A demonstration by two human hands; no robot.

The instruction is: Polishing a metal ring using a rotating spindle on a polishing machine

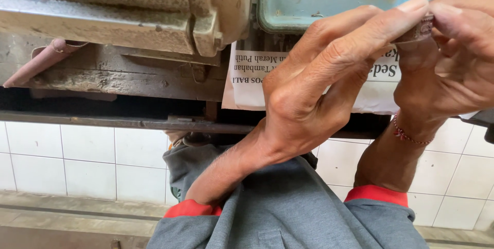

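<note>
Both hands are meeting at the upper right of the view, raised in front of an old machine. The left hand [319, 89] is pinching a small dark brownish piece [418, 30] between thumb and forefinger, its other fingers curling loosely beneath. The right hand [453, 64], wearing a red thread bracelet [406, 133] at the wrist, is pressing its fingertips against the same piece from the right, so the piece is sitting almost hidden between the two hands. Just behind them a sheet of newspaper [252, 82] is hanging below a pale blue metal housing [319, 2]. To the left, a worn cream casing [103, 12] is overhanging a dark gap, leaving open room above the white tiled wall [77, 161].
</note>
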